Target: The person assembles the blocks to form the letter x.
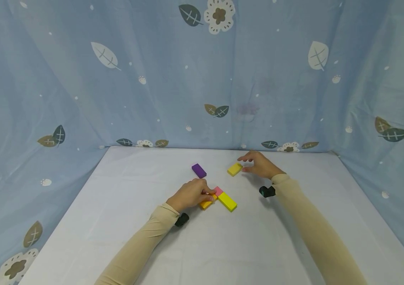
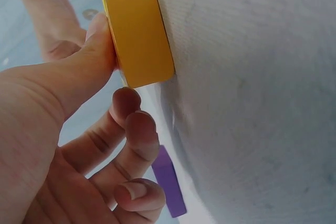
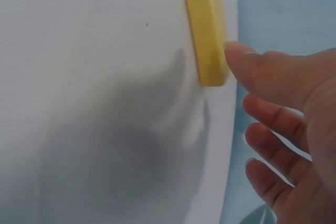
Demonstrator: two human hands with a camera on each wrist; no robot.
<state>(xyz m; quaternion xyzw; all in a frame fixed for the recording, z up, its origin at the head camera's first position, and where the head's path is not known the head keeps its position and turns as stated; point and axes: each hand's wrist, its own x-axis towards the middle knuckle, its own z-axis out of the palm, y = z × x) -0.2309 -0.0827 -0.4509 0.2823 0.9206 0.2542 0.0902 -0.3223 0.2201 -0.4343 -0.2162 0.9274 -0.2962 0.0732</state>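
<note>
Right hand (image 1: pixel 260 165) hanging wide beside the far yellow block (image 1: pixel 235 169)

And the far yellow block is lying on the white table (image 1: pixel 244 245) just left of the right hand's fingertips, its long axis slanting from near left to far right, one end facing that hand. The right hand is sitting much the nearer of the two; its thumb and fingers are standing apart, gripping nothing. Over on the other side, the left hand (image 1: pixel 191 194) is pinching the orange block (image 1: pixel 207 204), and right beside that the near yellow block (image 1: pixel 227 202) is lining up end to end with the pink block (image 1: pixel 218 191). The purple block (image 1: pixel 199 171) is lying just beyond the left hand.

Harder to call: whether the right thumb is touching its block, neither view is settling. The left hand is covering part of the orange block from above, and its index finger is hiding from the left wrist camera.
</note>
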